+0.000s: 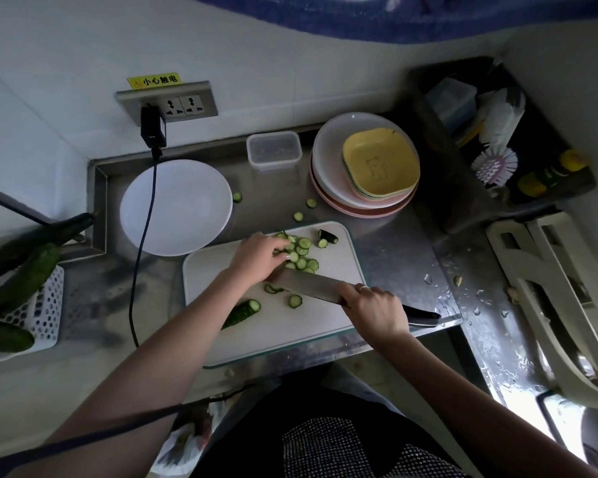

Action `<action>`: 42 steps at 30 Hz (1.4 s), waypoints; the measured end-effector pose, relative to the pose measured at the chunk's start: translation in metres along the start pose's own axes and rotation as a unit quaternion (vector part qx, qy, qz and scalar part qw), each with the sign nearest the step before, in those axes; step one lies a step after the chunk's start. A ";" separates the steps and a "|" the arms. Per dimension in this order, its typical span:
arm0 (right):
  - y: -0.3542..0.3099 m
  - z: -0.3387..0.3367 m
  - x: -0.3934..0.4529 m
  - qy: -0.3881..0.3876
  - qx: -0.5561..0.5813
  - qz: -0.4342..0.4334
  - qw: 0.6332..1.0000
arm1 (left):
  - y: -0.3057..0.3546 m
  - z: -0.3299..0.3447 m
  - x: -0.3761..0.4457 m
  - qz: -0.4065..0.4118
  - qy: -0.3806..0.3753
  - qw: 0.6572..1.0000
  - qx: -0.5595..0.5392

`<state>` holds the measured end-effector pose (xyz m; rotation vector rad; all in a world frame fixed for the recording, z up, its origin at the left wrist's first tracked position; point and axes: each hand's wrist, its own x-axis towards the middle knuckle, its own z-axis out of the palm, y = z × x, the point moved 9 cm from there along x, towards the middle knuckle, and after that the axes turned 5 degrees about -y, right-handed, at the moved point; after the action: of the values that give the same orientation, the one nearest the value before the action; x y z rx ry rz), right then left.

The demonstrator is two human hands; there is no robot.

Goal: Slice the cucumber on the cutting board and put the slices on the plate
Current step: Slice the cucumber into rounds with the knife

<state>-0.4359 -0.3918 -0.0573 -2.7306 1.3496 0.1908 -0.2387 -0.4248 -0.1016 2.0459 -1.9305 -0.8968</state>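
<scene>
Cutting board (325, 326): pale, set at the near edge of the steel surface (387, 243), one corner overhanging that edge.

Cucumber slices (301, 253): a loose heap at the board's far end, a few more beside the blade, three strays on the surface between board and plates. Likely being gathered for transfer.

Left hand (256, 257): fingers curled down into the heap's left side; the grip seems to close on slices, though the fingertips are partly buried and this cannot be confirmed.

Right hand (377, 308): grip clamped round the knife (311, 284) where blade meets handle. The blade lies low across the board, just by the heap; judged to serve as a scoop or stop for the slices.

Cucumber, uncut remainder (242, 312): dark stub on the board's near-left part, partly under the left forearm, so its full length is hidden. A small end piece (328, 236) lies at the far corner.

Plate (187, 208): white, bare, just beyond the board's far-left corner, a black cable (145, 236) crossing over it. Close placement suits a short carry.

Other: stacked plates with a yellow dish (380, 163) on top, far right; a clear lidded container (273, 150) at the far edge; whole cucumbers in a white basket (45, 305) at the left, cut off by the frame.
</scene>
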 end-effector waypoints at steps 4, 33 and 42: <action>-0.007 0.010 0.006 -0.061 0.051 0.015 0.997 | -0.022 -0.025 -0.025 -0.027 0.116 0.993 0.012; -0.056 0.021 0.003 -0.105 0.245 0.116 0.957 | -0.015 0.027 -0.099 0.147 0.092 0.968 0.183; -0.076 0.037 0.006 -0.148 0.248 0.080 0.954 | -0.013 0.033 -0.122 0.205 0.098 0.949 0.220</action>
<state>-0.3747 -0.3458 -0.0930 -2.0903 1.3162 0.2256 -0.2418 -0.2974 -0.0993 1.7260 -2.4649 -0.1702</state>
